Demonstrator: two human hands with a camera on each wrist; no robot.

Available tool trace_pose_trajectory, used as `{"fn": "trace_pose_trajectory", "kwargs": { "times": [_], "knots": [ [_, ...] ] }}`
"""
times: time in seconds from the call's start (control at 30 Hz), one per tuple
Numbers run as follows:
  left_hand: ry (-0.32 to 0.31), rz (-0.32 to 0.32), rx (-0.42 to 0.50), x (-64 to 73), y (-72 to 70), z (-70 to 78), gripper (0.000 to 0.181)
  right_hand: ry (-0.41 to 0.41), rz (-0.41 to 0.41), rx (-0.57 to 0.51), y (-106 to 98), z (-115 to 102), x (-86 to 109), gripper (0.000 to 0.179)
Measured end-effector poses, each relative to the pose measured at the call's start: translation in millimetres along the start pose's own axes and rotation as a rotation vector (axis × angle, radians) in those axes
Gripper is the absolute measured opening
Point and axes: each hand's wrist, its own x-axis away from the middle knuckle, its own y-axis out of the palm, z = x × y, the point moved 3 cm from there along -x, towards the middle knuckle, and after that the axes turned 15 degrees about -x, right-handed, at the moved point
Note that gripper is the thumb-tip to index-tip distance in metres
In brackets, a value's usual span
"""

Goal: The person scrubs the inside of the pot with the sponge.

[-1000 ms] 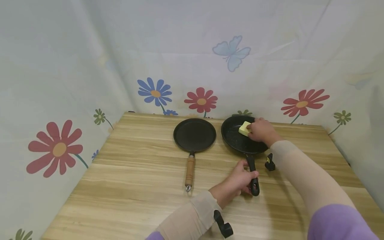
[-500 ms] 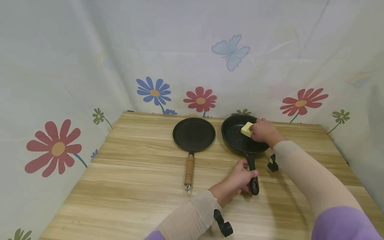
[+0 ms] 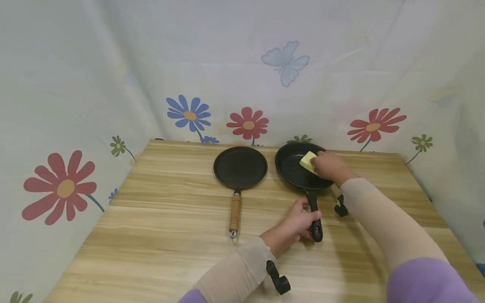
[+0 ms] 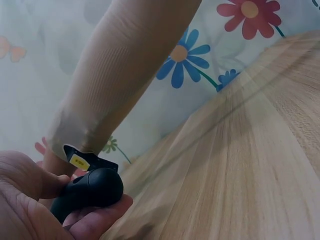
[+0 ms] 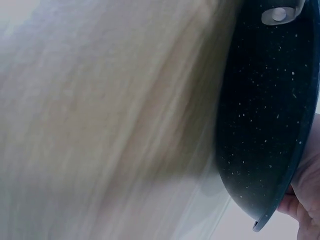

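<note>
A black frying pan (image 3: pixel 291 170) with a speckled surface stands at the back right of the table. My left hand (image 3: pixel 297 221) grips its black handle (image 3: pixel 313 206), thumb on top and fingers beneath; in the left wrist view the rounded handle end (image 4: pixel 102 186) shows between them. Inside the pan, my right hand (image 3: pixel 329 166) holds a pale yellow sponge (image 3: pixel 308 161) against the pan's inner surface. The right wrist view has the pan's speckled outer side (image 5: pixel 270 110), with part of the right hand (image 5: pixel 307 185) beyond the rim and the sponge hidden.
Left of the frying pan lies a flat black griddle pan (image 3: pixel 240 167) with a wooden handle (image 3: pixel 235 212). Both are on a wood-grain table (image 3: pixel 170 198). A flower-printed cloth (image 3: pixel 227 54) encloses the table's back and sides. Black camera mounts (image 3: pixel 278 277) stick out from the wrists.
The right hand has shifted the sponge slightly inside the pan and turned it a little. The left hand keeps its grip on the handle. The head view has swung slightly right.
</note>
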Motion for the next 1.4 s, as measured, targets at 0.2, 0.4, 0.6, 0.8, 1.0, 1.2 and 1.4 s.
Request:
{"fn": "trace_pose_trajectory", "kwargs": {
  "times": [0.2, 0.4, 0.6, 0.8, 1.0, 1.2, 1.4],
  "knots": [
    [-0.002, -0.002, 0.018, -1.2, -0.4, -1.8, 0.031, 0.026, -0.008, -0.007, 1.6, 0.3, -2.4, 0.012],
    [-0.007, 0.002, 0.043, -2.4, 0.2, -2.8, 0.032, 0.069, -0.013, -0.031, 1.9, 1.4, -2.7, 0.023],
    [-0.002, 0.006, 0.051, -2.0, 1.0, -1.6, 0.033, 0.109, -0.051, -0.056, 1.7, 2.3, -2.6, 0.029],
    [0.001, 0.002, 0.044, 1.6, 1.3, -1.2, 0.034, 0.137, -0.087, -0.113, 2.2, 1.4, 2.5, 0.038],
    [0.004, 0.001, 0.049, 1.6, 3.5, -1.4, 0.034, 0.168, -0.091, -0.187, 1.1, -4.1, 13.0, 0.041],
    [0.002, -0.017, 0.041, -1.7, 5.0, -3.9, 0.033, 0.174, -0.067, -0.23, 4.1, -6.4, 20.9, 0.04],
    [-0.001, -0.042, 0.035, -4.4, 1.9, -3.9, 0.033, 0.139, 0.01, -0.301, 5.9, -12.5, 22.6, 0.036]
  ]
}}
